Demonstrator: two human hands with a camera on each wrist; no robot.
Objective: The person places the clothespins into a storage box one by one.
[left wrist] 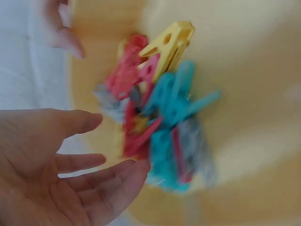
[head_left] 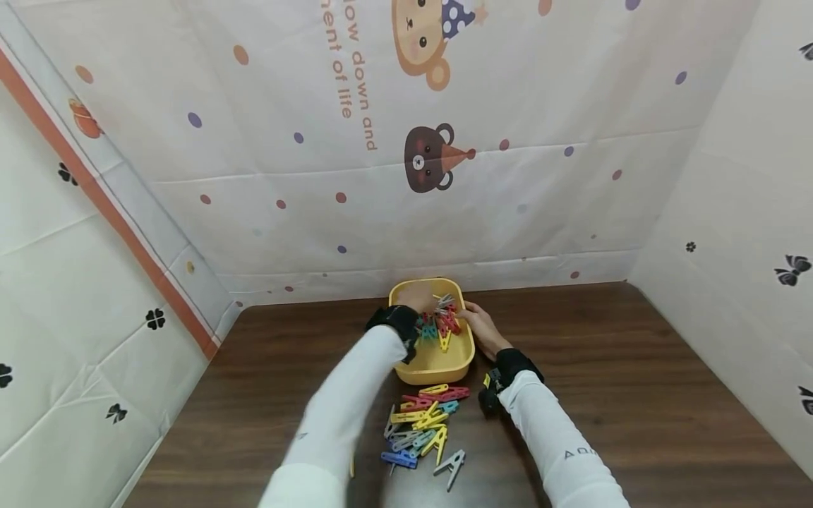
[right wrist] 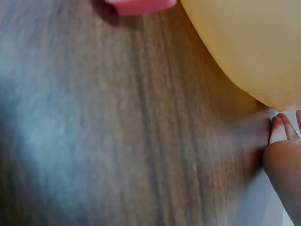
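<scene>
A yellow plastic basin (head_left: 438,367) stands on the table near the back wall, with a small heap of red, teal, yellow and grey clothespins (head_left: 447,324) in it. My left hand (head_left: 416,295) reaches into the basin. In the left wrist view the left hand (left wrist: 80,165) has its fingers loosely spread, fingertips right at the teal and red clothespins (left wrist: 164,108), with nothing gripped. At the basin's right rim my right hand (head_left: 483,330) holds the edge, its thumb over the rim. The right wrist view shows the right hand (right wrist: 284,150) against the basin's outer wall (right wrist: 249,42).
In front of the basin lies a loose pile of yellow, red, blue, teal and grey clothespins (head_left: 419,427). One grey clothespin (head_left: 452,467) lies apart at the near right. A brown wood-grain table (head_left: 635,381) meets patterned cloth walls (head_left: 540,212) at the back and sides.
</scene>
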